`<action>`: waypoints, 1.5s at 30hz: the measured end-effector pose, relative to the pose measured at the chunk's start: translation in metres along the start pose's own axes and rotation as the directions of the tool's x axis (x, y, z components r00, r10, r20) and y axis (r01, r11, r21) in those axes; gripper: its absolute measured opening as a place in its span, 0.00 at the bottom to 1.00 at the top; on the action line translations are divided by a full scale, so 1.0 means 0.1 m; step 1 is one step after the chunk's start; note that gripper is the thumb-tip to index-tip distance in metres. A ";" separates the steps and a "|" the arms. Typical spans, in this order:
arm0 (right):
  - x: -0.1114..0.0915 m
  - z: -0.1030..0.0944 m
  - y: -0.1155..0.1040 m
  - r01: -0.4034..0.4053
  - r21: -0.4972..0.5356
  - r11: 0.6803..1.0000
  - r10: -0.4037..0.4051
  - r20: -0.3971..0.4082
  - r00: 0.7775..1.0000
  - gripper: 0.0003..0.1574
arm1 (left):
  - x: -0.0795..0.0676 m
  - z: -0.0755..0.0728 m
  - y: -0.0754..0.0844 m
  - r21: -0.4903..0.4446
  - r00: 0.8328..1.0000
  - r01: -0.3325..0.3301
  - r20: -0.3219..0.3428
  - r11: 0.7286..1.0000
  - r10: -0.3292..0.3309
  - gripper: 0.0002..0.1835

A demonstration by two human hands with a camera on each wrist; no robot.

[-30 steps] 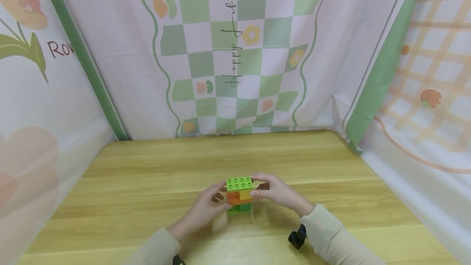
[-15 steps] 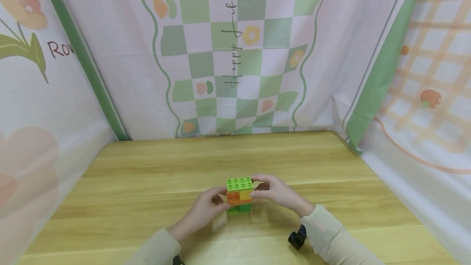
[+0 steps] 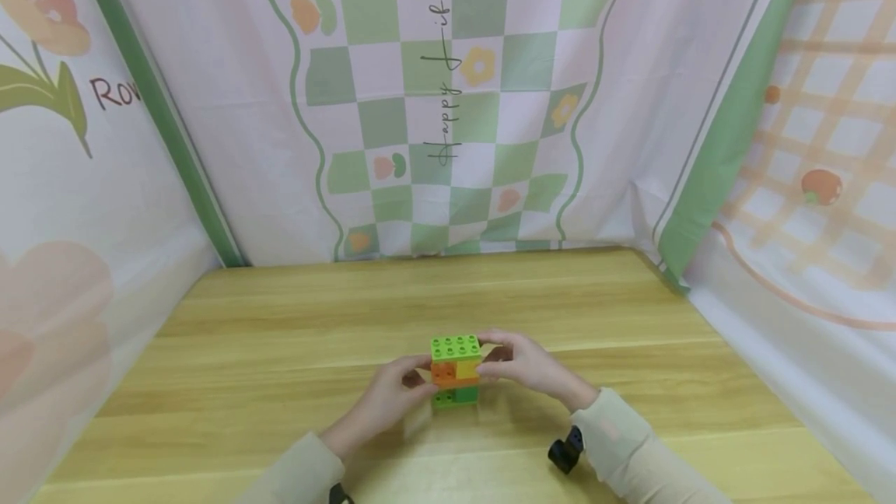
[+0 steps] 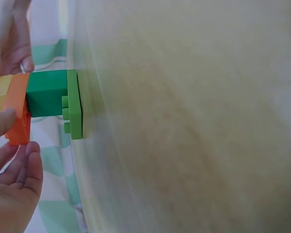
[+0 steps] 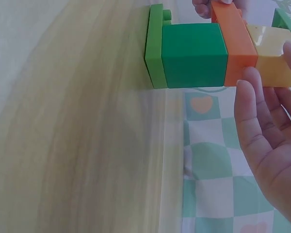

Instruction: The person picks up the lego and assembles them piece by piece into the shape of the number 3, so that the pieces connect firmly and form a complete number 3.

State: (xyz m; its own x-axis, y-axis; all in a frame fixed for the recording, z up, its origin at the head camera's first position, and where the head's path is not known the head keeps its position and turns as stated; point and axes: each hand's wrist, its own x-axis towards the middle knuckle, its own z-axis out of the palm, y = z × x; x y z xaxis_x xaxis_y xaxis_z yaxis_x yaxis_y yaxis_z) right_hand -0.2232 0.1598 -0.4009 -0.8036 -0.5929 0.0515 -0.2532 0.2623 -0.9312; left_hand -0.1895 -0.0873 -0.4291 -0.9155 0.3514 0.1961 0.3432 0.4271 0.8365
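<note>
A stack of toy building bricks stands upright on the table. Its light green base plate (image 4: 74, 104) is at the bottom, carrying a dark green brick (image 5: 194, 56). Above that come an orange plate (image 4: 18, 109), a yellow brick (image 5: 270, 56) and a studded light green top plate (image 3: 456, 348). From the left, my left hand (image 3: 383, 401) pinches the overhanging end of the orange plate between thumb and fingers. My right hand (image 3: 521, 368) holds the stack's right side at the yellow brick, thumb on the near face and fingers behind.
The wooden table (image 3: 280, 333) extends around the stack on all sides. A patterned curtain (image 3: 448, 123) hangs behind its far edge, with cloth at both sides. A small black camera (image 3: 565, 451) sits at my right wrist.
My left hand's upper fingers have come down from beside the top plate to the orange plate. The stack and my right hand have stayed in place.
</note>
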 end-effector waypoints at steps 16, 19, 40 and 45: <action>0.05 -0.01 0.04 -0.012 -0.020 1.000 0.011 -0.014 1.000 0.31 | 0.05 -0.04 -0.01 -0.022 0.999 0.048 0.019 0.999 -0.047 0.27; 0.07 -0.01 0.05 -0.010 -0.021 1.000 0.010 -0.010 1.000 0.30 | 0.07 -0.04 -0.03 -0.030 0.999 0.054 0.012 0.998 -0.053 0.28; 0.26 -0.04 0.13 -0.093 -0.027 0.995 0.090 -0.077 0.993 0.35 | 0.27 -0.05 -0.13 -0.066 0.994 0.109 0.002 0.992 -0.109 0.27; 0.32 -0.03 0.13 -0.117 -0.020 0.993 0.114 -0.092 0.989 0.34 | 0.32 -0.07 -0.12 -0.070 0.987 0.162 0.019 0.984 -0.161 0.26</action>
State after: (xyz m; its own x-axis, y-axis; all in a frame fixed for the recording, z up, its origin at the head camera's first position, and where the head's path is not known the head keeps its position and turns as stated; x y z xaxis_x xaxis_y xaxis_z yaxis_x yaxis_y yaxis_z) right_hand -0.2537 0.1465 -0.4105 -0.8735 -0.4864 -0.0223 -0.1684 0.3448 -0.9235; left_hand -0.2241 -0.0872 -0.4294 -0.9547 0.2937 0.0486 0.1743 0.4191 0.8911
